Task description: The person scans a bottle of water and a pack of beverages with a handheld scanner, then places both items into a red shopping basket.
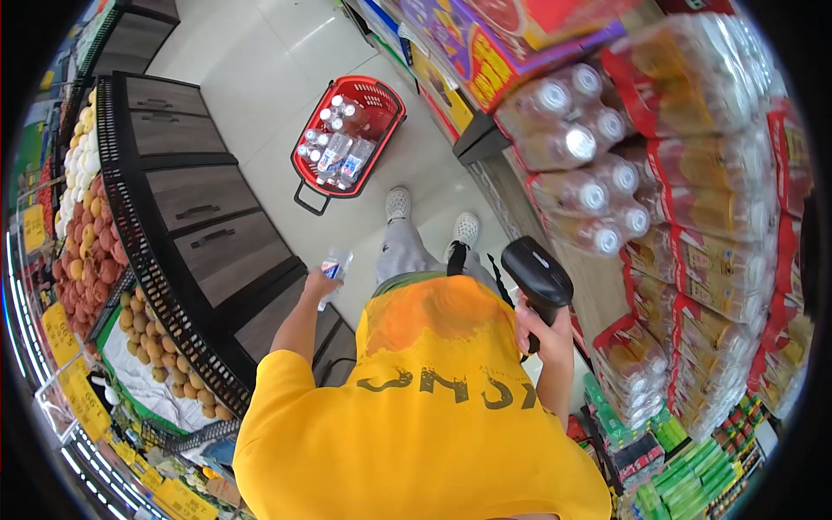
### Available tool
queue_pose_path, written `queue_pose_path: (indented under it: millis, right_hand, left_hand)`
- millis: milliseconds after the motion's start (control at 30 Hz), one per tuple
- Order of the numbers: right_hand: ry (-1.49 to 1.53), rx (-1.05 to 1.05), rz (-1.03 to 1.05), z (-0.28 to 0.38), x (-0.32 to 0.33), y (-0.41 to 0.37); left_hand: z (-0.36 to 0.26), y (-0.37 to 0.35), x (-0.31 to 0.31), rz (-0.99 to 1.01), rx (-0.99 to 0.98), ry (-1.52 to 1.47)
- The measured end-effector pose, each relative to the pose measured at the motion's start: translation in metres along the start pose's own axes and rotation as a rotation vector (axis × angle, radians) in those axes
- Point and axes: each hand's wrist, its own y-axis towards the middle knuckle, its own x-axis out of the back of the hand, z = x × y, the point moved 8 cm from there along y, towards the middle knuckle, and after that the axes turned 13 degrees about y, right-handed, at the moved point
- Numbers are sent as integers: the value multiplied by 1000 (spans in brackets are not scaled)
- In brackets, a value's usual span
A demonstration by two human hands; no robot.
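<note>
My left hand (322, 284) is closed around a clear plastic bottle (339, 263) with a blue, white and red label, held out at my left side. In my right hand (548, 334) is a black handheld barcode scanner (537, 273), gripped by its handle at my right side. On the floor ahead stands a red shopping basket (381, 87) with a black handle folded toward me. Several clear bottles (334, 160) with white caps lie inside it, some with labels like that on the held bottle.
To the left, a produce stand (195, 195) with dark wooden drawers bears potatoes (147, 334), reddish produce (91, 251) and yellow price signs (82, 403). At the right rise stacks of shrink-wrapped bottled drinks (702, 191). Pale floor tiles (251, 87) run between them.
</note>
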Motion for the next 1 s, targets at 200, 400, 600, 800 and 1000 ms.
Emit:
queue_pose_path:
  millis: [200, 400, 600, 800, 1000]
  right_hand:
    - [-14, -100, -308, -44, -34, -8]
    - [74, -342, -543, -98, -59, -11]
    - [51, -455, -705, -127, -72, 10]
    - [0, -498, -710, -139, -87, 29]
    - [52, -469, -713, -146, -88, 32]
  left_hand:
    - [-75, 132, 92, -187, -181, -15]
    - [-151, 232, 154, -422, -217, -10]
    - [-187, 276, 175, -626, -245, 277]
    - [-181, 287, 177, -568, -215, 424]
    - [-182, 300, 173, -434, -227, 425]
